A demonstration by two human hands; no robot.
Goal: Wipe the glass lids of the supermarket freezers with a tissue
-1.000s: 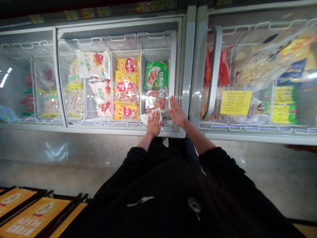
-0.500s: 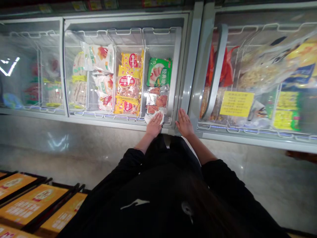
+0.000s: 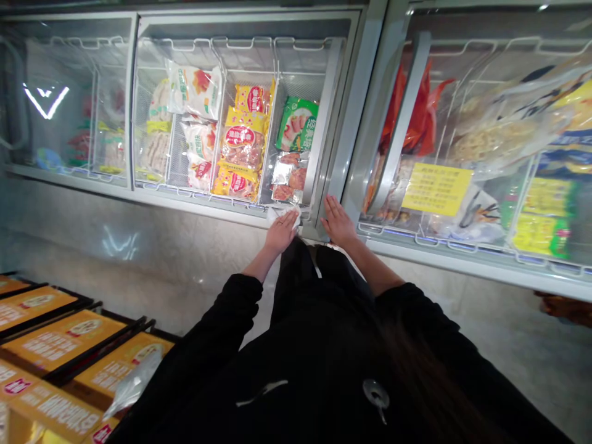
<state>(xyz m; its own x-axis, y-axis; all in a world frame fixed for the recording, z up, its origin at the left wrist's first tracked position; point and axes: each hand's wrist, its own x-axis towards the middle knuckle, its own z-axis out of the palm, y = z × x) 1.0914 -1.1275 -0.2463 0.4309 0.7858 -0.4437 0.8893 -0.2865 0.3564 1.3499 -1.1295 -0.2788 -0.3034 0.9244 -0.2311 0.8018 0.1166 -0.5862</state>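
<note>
My left hand (image 3: 281,232) presses a white tissue (image 3: 276,213) against the front rim of the chest freezer (image 3: 203,205), by the glass lid's lower right corner. Most of the tissue lies beneath my fingers. My right hand (image 3: 340,221) rests flat and empty, fingers extended, on the grey frame between the two freezer units. Under the glass near my left hand are a green food packet (image 3: 297,125) and clear packs of meat (image 3: 289,177). Yellow bags (image 3: 243,139) fill the neighbouring wire basket.
A second freezer to the right has a grey handle (image 3: 402,123) and a yellow notice (image 3: 437,189) on its glass. Behind at lower left stand orange boxes (image 3: 65,339) with a crumpled clear plastic bag (image 3: 134,383). Pale floor (image 3: 194,259) runs along the freezers.
My left hand and the tissue have slid from the glass edge down onto the front rim. My right hand stays on the frame. The view has shifted slightly, showing more orange boxes.
</note>
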